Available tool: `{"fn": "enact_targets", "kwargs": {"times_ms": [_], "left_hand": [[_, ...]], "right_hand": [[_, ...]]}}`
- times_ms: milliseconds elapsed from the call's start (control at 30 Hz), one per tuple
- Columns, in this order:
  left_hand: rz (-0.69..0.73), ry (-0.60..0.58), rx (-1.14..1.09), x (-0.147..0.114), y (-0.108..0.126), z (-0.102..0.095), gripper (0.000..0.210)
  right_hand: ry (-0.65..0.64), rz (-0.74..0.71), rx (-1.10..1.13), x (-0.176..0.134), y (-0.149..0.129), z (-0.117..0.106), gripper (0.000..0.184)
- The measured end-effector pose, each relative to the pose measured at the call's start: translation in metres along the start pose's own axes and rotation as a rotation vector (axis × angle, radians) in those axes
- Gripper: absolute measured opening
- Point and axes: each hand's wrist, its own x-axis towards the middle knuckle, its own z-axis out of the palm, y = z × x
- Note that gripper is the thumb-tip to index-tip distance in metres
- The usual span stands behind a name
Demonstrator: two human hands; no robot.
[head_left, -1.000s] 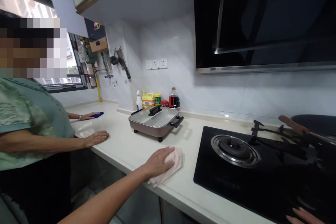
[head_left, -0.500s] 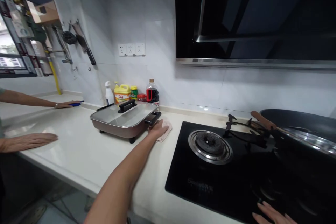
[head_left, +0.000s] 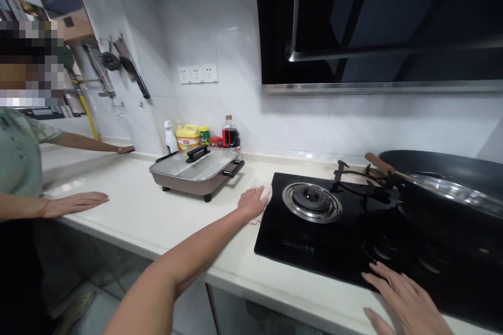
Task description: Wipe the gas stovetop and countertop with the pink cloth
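My left hand presses a pale pink cloth onto the white countertop, its fingers closed over it. The cloth lies bunched against the left edge of the black gas stove. Over the stove's front edge, near the knobs, my right hand has its fingers spread and holds nothing. Left of my left hand stands a brown rectangular electric pan on short black feet, with a glass lid on top.
A large black wok with a wooden-handled utensil stands on the right burner. Along the wall are a yellow detergent jug, a spray bottle and a dark sauce bottle. Another person's hand rests on the counter's left.
My left hand has drawn the cloth from beside the pan's handle toward me and right, to the stove's edge. More of my right hand shows. The other person has come further into view.
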Motion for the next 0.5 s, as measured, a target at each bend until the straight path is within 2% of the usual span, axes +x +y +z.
{"fn": "enact_targets", "kwargs": {"times_ms": [167, 267, 333, 400, 500], "left_hand": [[0.081, 0.027, -0.019, -0.09, -0.015, -0.01, 0.06], [0.167, 0.126, -0.12, -0.132, -0.029, -0.012, 0.05], [0.238, 0.21, -0.205, -0.148, -0.034, -0.011, 0.045], [0.324, 0.233, -0.242, -0.155, -0.031, -0.007, 0.044], [0.386, 0.125, -0.215, -0.148, -0.014, -0.001, 0.049]], "right_hand": [[-0.073, 0.02, -0.012, -0.005, 0.001, 0.005, 0.056], [-0.086, 0.022, 0.005, -0.006, 0.002, 0.007, 0.055], [-0.075, 0.025, 0.016, -0.005, 0.002, 0.009, 0.055], [-0.057, 0.032, 0.015, -0.005, 0.001, 0.01, 0.055], [-0.05, 0.038, 0.003, -0.005, -0.002, 0.012, 0.054]]}}
